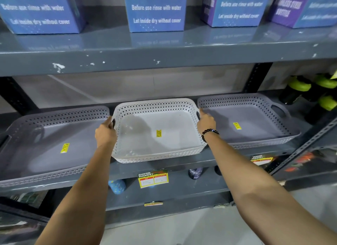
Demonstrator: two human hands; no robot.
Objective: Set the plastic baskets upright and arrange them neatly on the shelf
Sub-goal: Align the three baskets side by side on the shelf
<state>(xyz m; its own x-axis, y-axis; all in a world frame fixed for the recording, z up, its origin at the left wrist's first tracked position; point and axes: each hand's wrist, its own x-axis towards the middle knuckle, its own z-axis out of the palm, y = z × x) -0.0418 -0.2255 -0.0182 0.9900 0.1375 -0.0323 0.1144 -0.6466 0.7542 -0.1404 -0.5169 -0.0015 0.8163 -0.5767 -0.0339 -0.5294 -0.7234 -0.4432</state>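
Pushing the white basket (158, 129), pinched by the left hand (105, 133) and right hand (207, 121), might bump the right grey basket (249, 120).

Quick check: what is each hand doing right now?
Left hand: closed on the left handle of the white basket.
Right hand: grip on the same basket's right handle.

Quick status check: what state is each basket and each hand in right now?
White basket: upright, centre, held at both ends.
Left grey basket: upright, untouched.
Right grey basket: upright, untouched.
Left hand: gripping the white basket's left end.
Right hand: gripping its right end.
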